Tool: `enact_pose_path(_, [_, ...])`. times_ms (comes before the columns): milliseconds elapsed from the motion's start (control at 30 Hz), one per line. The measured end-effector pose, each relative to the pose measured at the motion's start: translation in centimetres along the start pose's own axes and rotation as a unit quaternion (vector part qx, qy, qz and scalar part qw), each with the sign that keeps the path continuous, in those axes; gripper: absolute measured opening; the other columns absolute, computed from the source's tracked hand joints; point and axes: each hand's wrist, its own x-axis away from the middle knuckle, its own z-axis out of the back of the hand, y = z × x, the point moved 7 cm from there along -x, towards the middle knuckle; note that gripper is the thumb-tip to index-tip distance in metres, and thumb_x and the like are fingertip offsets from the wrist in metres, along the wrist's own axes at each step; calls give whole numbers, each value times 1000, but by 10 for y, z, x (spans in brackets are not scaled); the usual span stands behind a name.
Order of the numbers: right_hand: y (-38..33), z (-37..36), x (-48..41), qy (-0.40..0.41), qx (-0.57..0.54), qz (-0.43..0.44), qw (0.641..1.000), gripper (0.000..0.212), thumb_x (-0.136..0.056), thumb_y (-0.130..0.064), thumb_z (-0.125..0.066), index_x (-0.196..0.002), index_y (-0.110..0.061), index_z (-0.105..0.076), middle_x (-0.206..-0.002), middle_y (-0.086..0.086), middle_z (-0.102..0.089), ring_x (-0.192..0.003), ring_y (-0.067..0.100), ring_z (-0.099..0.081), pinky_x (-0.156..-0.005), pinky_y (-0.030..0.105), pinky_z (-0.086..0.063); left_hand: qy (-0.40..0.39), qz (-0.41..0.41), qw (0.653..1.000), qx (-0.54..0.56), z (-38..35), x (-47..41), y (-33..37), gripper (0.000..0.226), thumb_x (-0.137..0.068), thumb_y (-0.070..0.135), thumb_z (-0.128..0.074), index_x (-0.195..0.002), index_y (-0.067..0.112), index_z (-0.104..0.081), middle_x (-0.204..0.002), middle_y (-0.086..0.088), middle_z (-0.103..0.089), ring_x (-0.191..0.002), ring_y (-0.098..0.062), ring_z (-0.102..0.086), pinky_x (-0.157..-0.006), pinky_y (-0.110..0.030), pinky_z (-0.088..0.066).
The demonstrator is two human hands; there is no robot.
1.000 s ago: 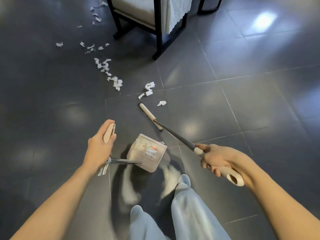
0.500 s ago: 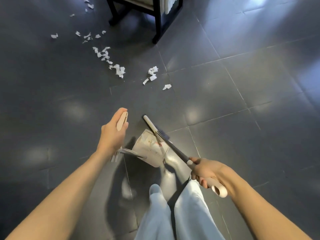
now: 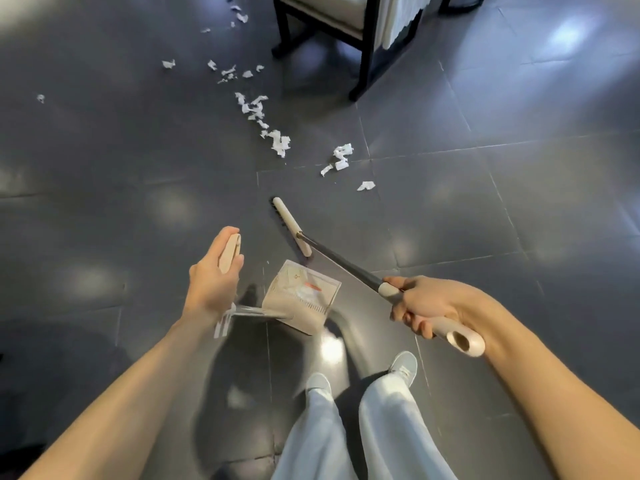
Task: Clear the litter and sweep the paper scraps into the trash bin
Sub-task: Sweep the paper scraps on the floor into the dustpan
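My left hand (image 3: pixel 211 278) grips the beige handle of a long-handled dustpan (image 3: pixel 301 299), whose pale pan hangs just above the dark floor in front of my feet and holds some litter. My right hand (image 3: pixel 426 303) grips the broom (image 3: pixel 332 252) by its beige handle end. The broom's head rests on the floor just beyond the pan. White paper scraps (image 3: pixel 277 140) lie scattered on the tiles beyond the broom, in a trail running up and left toward the chair. The nearest scrap (image 3: pixel 365 185) lies a short way past the broom head. No trash bin is in view.
A dark-framed chair (image 3: pixel 360 32) with a pale seat and a hanging white cloth stands at the top centre, its front leg near the scraps. My two feet in pale shoes (image 3: pixel 403 365) stand just behind the pan. Dark glossy tiles stretch to the right.
I have stepped forward toward the scraps. The broom head has swung out from beside the pan to the floor ahead of it. Both hands keep their grips.
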Motion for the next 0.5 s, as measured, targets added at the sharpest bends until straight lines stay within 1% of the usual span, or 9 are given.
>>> enact_pose_path(67, [-17,-7,-10,-14,4,3,1000,55,-89,11,-39,-118,-36,-46,-65,6,-41,-31,7,-33,-30,13,-29,24,7,1000,4,21,1,-13,43,-95,21,-49,-109,62,-51,-72,1,-52,-65,-22,-48,-43,-26,-44])
enact_pose_path(167, [-40,-19,-31,-13,29,8,999,52,-88,10,-40,-115,-33,-51,-66,6,-41,-31,8,-32,-31,13,-28,55,18,998,8,47,3,-31,41,-94,21,-50,-108,59,-53,-68,0,-52,-43,-11,-43,-36,-22,-40])
enact_pose_path(233, [-54,-31,-47,5,64,21,998,48,-89,8,-34,-112,-30,-51,-68,7,-48,-32,9,-32,-31,14,-29,71,28,997,4,60,2,-43,40,-94,20,-50,-110,56,-53,-67,-3,-51,-42,-14,-42,-35,-22,-39])
enact_pose_path(300, [-65,-47,-63,15,129,45,991,45,-89,3,-31,-121,-20,-52,-76,11,-52,-36,11,-35,-34,17,-32,84,36,996,-7,71,0,-53,40,-95,18,-50,-112,54,-53,-67,-6,-50,-43,-19,-42,-34,-24,-39])
enact_pose_path(333, [-71,-56,-70,14,166,54,985,44,-89,2,-33,-125,-16,-50,-77,13,-52,-38,12,-36,-36,19,-35,91,36,995,-14,75,-2,-57,40,-95,17,-50,-112,53,-53,-66,-6,-51,-44,-21,-42,-36,-26,-40])
enact_pose_path(400, [-77,-74,-81,13,239,68,969,46,-88,2,-41,-131,-14,-47,-70,12,-54,-41,15,-42,-42,26,-40,107,36,993,-26,83,-6,-59,39,-94,16,-51,-111,52,-52,-65,-5,-51,-50,-27,-44,-45,-28,-44])
enact_pose_path(433, [-78,-83,-83,14,264,68,962,46,-88,2,-43,-132,-13,-47,-65,10,-53,-44,16,-45,-47,28,-42,112,37,993,-24,86,-10,-59,39,-94,16,-52,-112,51,-52,-65,-5,-52,-53,-29,-45,-50,-32,-46])
enact_pose_path(467, [-79,-91,-82,16,272,67,960,47,-88,1,-44,-133,-12,-46,-62,7,-52,-45,16,-47,-48,27,-43,114,38,992,-26,89,-14,-59,39,-93,16,-52,-111,50,-53,-65,-5,-52,-53,-29,-45,-51,-34,-46])
enact_pose_path(500, [-78,-98,-82,6,268,66,961,49,-90,2,-43,-136,-11,-44,-62,6,-50,-43,14,-48,-47,25,-43,115,39,992,-28,91,-18,-58,39,-93,15,-52,-109,51,-53,-64,-5,-51,-50,-27,-45,-45,-32,-45])
